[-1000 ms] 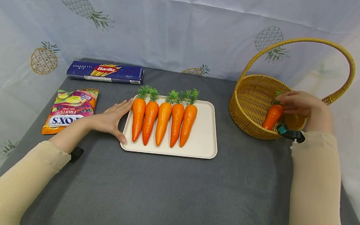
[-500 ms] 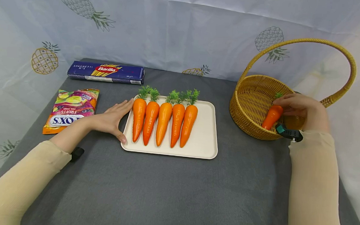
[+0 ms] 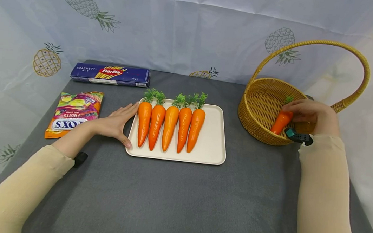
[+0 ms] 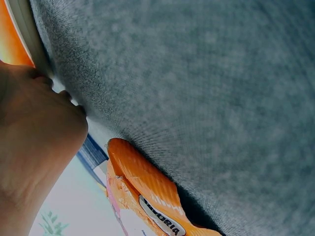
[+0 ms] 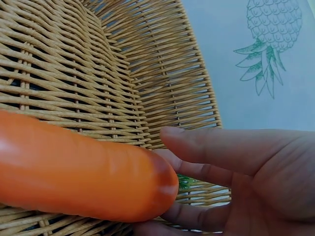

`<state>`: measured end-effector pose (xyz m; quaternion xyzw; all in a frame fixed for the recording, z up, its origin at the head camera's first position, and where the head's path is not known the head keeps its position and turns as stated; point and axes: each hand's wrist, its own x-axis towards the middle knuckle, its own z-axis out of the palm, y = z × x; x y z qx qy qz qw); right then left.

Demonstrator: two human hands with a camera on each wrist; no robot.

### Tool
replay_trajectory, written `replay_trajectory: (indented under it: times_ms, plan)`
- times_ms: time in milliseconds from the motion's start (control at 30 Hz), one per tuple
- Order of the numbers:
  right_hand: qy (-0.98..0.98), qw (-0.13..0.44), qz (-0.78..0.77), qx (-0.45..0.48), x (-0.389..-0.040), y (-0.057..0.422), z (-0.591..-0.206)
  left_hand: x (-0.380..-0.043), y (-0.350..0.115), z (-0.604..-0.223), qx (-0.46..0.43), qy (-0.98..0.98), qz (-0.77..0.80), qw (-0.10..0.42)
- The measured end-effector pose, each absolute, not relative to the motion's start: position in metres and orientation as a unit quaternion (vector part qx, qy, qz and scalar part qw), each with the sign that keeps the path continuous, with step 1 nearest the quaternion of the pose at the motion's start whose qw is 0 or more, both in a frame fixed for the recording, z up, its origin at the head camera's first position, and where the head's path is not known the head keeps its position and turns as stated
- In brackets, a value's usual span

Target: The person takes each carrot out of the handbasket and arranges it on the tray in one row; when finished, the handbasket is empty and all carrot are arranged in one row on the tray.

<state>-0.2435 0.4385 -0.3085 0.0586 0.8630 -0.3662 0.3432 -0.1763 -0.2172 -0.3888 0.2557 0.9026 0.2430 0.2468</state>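
In the head view, my right hand [image 3: 310, 110] reaches into the wicker basket [image 3: 253, 109] and holds a single orange carrot [image 3: 281, 122] by its thick leafy end. The right wrist view shows the fingers curled at that blunt end [image 5: 165, 191], with the thumb beside it and the fingers partly hidden behind. My left hand [image 3: 114, 123] rests with spread fingers along the left edge of a cream tray [image 3: 210, 139], thumb at the near corner. Several carrots [image 3: 170, 128] with green tops lie side by side on the tray, points toward me.
A purple and orange candy bag [image 3: 76, 112] lies left of my left hand. Behind it sits a blue spaghetti box [image 3: 112, 75]. The basket's tall handle [image 3: 320, 42] arches above my right hand. A pineapple-print cloth [image 3: 191, 32] hangs at the back.
My right hand and the carrot in the basket have shifted slightly left and toward me. My left hand stays at the tray's edge.
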Motion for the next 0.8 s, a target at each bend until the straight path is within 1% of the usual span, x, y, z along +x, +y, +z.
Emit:
replay_trajectory:
  times_ms: [200,467,600,800]
  plan:
    - [0.849,0.363,-0.378,0.066,-0.2441,0.4412,-0.3135,-0.1764,-0.2176,-0.3891,0.253,0.904,0.241,0.245]
    - [0.845,0.367,-0.377,0.090,-0.2423,0.4383,-0.3160,-0.1764,-0.2182,-0.3893,0.252,0.906,0.240,0.242]
    - [0.844,0.376,-0.372,0.088,-0.2431,0.4375,-0.3170,-0.1768,-0.2180,-0.3888,0.254,0.905,0.241,0.243]
    - [0.843,0.374,-0.377,0.087,-0.2438,0.4373,-0.3177,-0.1769,-0.2180,-0.3899,0.252,0.905,0.240,0.243]
